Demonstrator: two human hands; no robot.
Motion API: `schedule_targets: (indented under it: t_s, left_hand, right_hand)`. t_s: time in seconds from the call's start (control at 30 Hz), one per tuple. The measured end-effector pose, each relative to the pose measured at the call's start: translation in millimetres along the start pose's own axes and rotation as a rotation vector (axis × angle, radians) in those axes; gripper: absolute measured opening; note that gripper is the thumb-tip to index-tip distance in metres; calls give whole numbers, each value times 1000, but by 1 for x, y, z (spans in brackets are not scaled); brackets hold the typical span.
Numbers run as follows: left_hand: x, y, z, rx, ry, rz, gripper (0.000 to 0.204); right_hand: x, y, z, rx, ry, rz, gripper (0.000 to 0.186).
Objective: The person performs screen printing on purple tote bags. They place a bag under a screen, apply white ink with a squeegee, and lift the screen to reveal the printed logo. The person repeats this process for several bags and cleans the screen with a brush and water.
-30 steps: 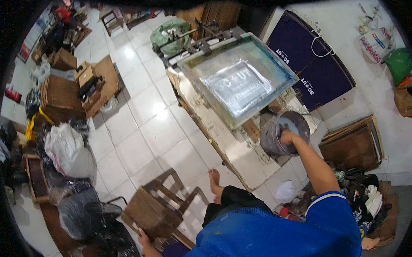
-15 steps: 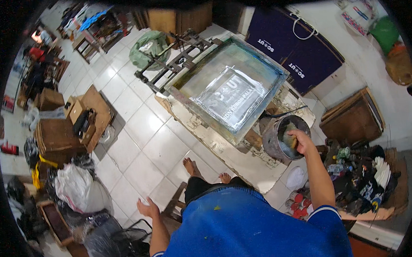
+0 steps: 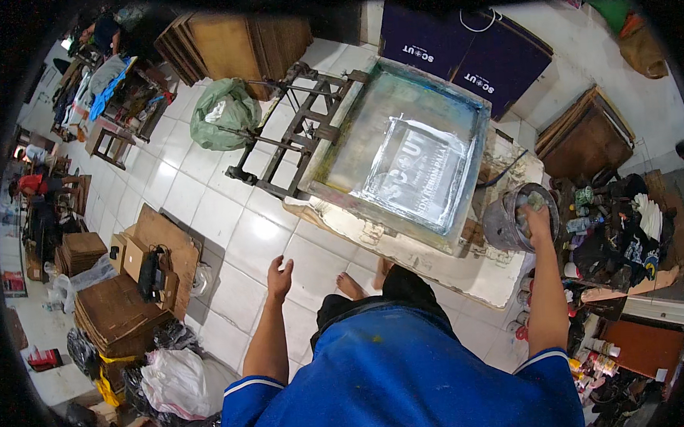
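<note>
A stained white worktable point(image 3: 491, 277) carries a framed printing screen point(image 3: 401, 160) and grey bucket point(image 3: 506, 222).

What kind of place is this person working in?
Most likely a small screen-printing workshop: a framed printing screen lies on a stained table, the right hand reaches into an ink bucket, and dark printed bags lie behind.

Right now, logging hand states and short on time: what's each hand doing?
Left hand: open, empty, over the floor.
Right hand: inside the grey bucket; grip cannot be told.
</note>
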State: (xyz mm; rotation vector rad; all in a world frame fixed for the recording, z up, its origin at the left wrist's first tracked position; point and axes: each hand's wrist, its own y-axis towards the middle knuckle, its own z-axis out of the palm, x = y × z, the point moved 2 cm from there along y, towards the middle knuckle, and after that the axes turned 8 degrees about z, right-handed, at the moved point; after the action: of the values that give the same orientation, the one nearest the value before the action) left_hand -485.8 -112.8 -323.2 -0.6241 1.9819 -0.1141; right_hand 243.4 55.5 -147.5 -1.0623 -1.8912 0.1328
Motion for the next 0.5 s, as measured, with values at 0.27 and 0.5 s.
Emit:
schedule_targets:
  t_s: [0.27,0.5]
  left_hand:
    - [33,27,8,155,62,-183,65]
    - [31,63,-35,140,69,-295,65]
  right_hand:
    - [-2,-3,1,-127,-601,-469,46]
    - [-1,5,12,-238,-619,-433,44]
